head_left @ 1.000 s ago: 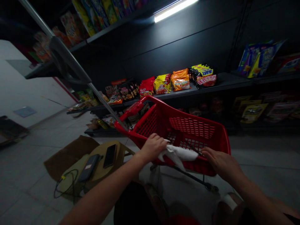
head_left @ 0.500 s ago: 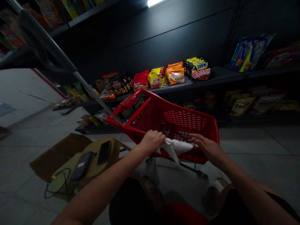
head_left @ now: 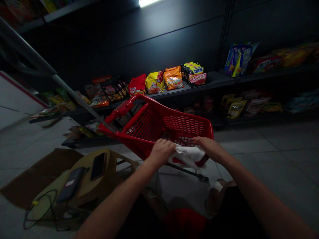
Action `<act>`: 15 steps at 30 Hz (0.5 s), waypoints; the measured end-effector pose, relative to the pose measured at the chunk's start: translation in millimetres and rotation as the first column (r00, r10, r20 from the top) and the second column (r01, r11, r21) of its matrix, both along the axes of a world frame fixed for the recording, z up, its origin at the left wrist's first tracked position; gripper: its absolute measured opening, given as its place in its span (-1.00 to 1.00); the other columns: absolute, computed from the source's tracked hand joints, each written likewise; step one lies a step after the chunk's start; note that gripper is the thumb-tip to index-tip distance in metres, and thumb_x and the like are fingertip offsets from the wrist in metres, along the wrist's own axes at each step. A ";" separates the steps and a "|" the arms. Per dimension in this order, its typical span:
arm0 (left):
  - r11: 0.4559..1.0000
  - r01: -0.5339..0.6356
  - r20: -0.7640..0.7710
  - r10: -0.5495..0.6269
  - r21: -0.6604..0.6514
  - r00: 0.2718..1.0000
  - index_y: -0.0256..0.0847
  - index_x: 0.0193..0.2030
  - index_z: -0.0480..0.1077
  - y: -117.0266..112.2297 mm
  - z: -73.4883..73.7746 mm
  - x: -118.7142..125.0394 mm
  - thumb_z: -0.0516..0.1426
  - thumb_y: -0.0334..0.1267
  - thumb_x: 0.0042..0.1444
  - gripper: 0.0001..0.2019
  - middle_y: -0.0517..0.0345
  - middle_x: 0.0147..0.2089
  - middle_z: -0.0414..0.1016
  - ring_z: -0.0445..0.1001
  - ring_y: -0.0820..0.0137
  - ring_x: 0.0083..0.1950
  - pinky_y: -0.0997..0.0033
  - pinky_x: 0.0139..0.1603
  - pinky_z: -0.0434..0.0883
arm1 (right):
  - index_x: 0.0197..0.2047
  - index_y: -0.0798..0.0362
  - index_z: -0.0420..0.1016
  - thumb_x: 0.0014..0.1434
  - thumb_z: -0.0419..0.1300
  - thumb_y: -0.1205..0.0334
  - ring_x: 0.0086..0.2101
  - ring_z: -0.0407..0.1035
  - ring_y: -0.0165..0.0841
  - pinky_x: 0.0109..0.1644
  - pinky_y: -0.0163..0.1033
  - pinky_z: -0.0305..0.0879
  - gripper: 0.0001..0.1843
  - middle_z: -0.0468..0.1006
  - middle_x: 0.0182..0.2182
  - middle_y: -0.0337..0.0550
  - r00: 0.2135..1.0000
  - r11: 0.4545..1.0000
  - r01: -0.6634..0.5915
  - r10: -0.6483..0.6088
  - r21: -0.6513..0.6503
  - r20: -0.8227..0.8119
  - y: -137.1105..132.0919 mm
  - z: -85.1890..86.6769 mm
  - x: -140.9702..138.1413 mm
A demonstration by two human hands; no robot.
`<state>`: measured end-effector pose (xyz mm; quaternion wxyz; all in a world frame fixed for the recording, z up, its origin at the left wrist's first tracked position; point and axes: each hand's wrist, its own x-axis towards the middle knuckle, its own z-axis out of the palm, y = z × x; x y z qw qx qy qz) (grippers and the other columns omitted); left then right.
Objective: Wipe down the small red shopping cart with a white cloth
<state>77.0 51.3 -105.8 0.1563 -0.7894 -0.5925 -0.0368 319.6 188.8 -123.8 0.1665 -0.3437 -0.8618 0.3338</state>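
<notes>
A red plastic shopping cart [head_left: 147, 127] with a grid basket stands in front of me. Draped along its near rim is a white cloth [head_left: 188, 154], partly blurred at its lower edge. My left hand [head_left: 163, 151] is closed over the rim, holding the cloth's left end. At the cloth's other end, my right hand [head_left: 208, 147] bends its fingers over the rim and grips the cloth there; its thumb is hidden.
A low stool [head_left: 109, 166] to the left carries a phone [head_left: 98, 166], a power bank [head_left: 71, 184] and a cable [head_left: 51, 205]. Cardboard [head_left: 37, 179] lies beside it. Behind the cart is a shelf [head_left: 214, 79] of packaged snacks. A metal pole [head_left: 77, 99] slants at left.
My right hand has moved in and closed onto the cloth's right end. The cloth's hanging part has swung. The view has shifted right, so everything sits further left.
</notes>
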 end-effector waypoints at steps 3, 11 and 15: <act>0.979 -0.126 -0.016 0.131 0.158 0.991 -0.14 -0.11 0.46 -37.1 17.6 -93.3 0.02 -0.27 0.32 -0.81 0.06 -0.08 0.55 0.45 0.23 0.07 0.04 0.37 0.15 | 0.05 -0.08 0.56 0.36 -0.29 -0.26 -0.02 0.48 -0.16 0.03 -0.13 0.33 -0.29 0.61 -0.03 -0.07 0.968 0.991 -0.116 0.097 0.069 0.231 -5.9 8.0 -1.7; 0.744 -0.530 0.578 0.239 0.407 0.780 -0.22 0.32 0.24 -78.4 -7.0 -130.9 -0.17 -0.35 0.35 -0.55 0.01 0.46 0.16 -0.11 0.26 0.54 0.02 0.49 -0.01 | 0.06 -0.16 0.54 0.30 -0.11 -0.32 -0.20 0.56 -0.15 -0.23 -0.21 0.28 -0.39 0.67 -0.23 -0.07 0.877 0.942 -0.200 0.051 0.268 0.477 -30.7 4.9 -19.2; 0.648 -0.719 0.802 0.277 0.250 0.529 -0.16 0.30 0.26 -94.8 -43.6 -96.5 -0.14 -0.24 0.35 -0.57 -0.05 0.33 0.35 0.30 0.21 0.37 0.08 0.34 0.28 | 0.00 -0.15 0.57 0.29 -0.09 -0.31 -0.23 0.56 -0.14 -0.26 -0.21 0.25 -0.41 0.67 -0.28 -0.06 0.877 0.947 -0.187 0.041 0.262 0.479 -30.2 2.4 -19.6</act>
